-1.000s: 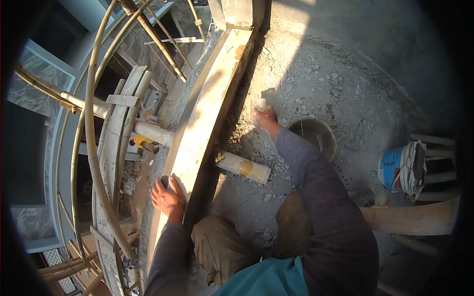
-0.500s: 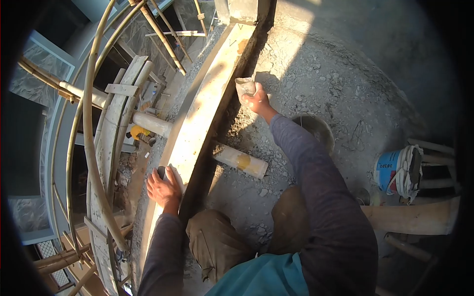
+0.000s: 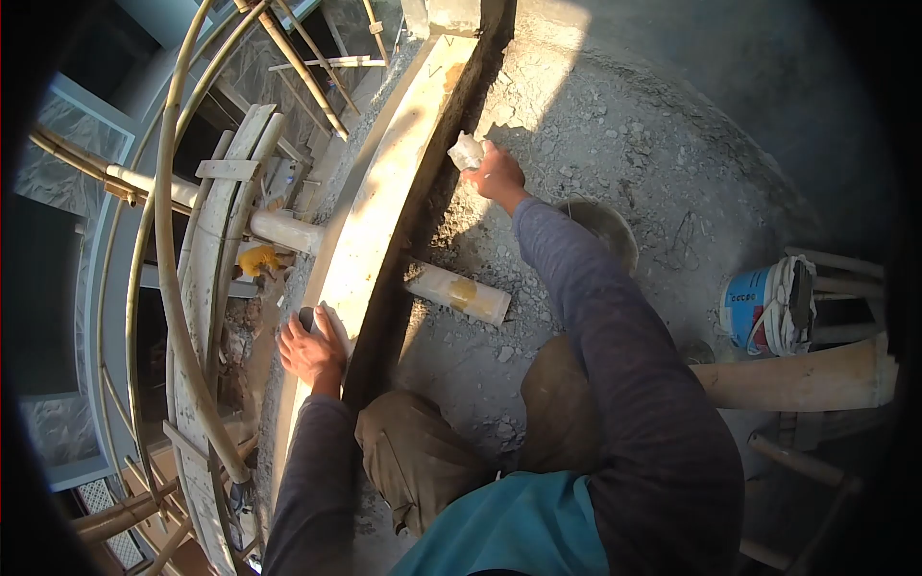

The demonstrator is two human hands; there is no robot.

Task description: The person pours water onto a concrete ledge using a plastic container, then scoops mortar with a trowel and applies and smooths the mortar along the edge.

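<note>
My left hand (image 3: 311, 357) rests on the pale, sunlit top of a long concrete ledge (image 3: 389, 202). Its fingers curl at a small dark grey object (image 3: 306, 318), which shows between thumb and forefinger; I cannot make out its kind. Beyond the ledge's inner side, my right hand (image 3: 496, 177) is closed around a whitish, mortar-smeared cup (image 3: 466, 152), held tilted above the rubble. Its inside is hidden from this angle. Below the right forearm, a bucket (image 3: 605, 230) is partly covered by the sleeve.
A short pipe (image 3: 459, 292) juts from the ledge's inner side. To the right are a blue-and-white pail (image 3: 759, 302) and a thick pole (image 3: 797, 374). Bamboo scaffolding (image 3: 168, 221) and planks (image 3: 216, 259) stand outside the ledge. A person in yellow (image 3: 257, 260) is far below.
The cup in my right hand has turned from upright to tilted, so its opening no longer shows. My left hand stays on the ledge. The whole view has shifted slightly.
</note>
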